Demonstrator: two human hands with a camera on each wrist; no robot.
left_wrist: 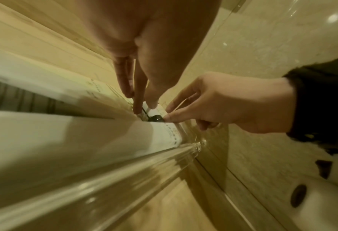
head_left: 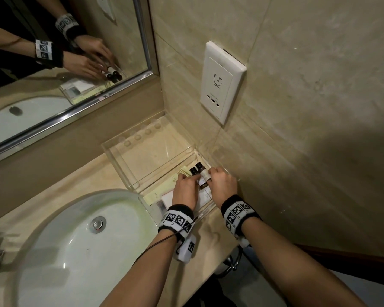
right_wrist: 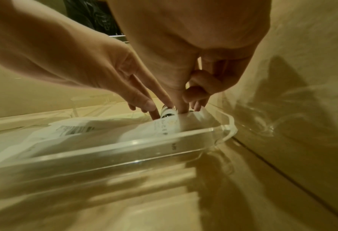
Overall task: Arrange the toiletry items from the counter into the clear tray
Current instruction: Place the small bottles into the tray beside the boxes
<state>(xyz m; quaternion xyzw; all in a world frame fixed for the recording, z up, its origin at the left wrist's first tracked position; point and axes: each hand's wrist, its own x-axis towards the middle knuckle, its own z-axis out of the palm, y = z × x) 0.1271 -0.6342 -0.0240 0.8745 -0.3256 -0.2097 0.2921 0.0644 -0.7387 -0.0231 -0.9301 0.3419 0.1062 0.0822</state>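
Tray (head_left: 129, 165), clear, sits on counter (head_left: 80, 180) in the wall corner, with flat white packets (head_left: 167, 197) already inside. Small dark bottles (head_left: 197, 170) lie at its far right end; left hand (head_left: 185, 190) and right hand (head_left: 223, 183) both pinch one labelled bottle (head_left: 205, 175). Risk: the round bottle rolls onto the packets or knocks its neighbours if released unevenly.

Small dark bottles with pale labels (head_left: 203, 173) lie side by side in the clear tray (head_left: 129, 165), under both hands' fingertips.

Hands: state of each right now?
Left hand: fingertips pinch the small bottle in the clear tray.
Right hand: fingers pinch the same bottle.
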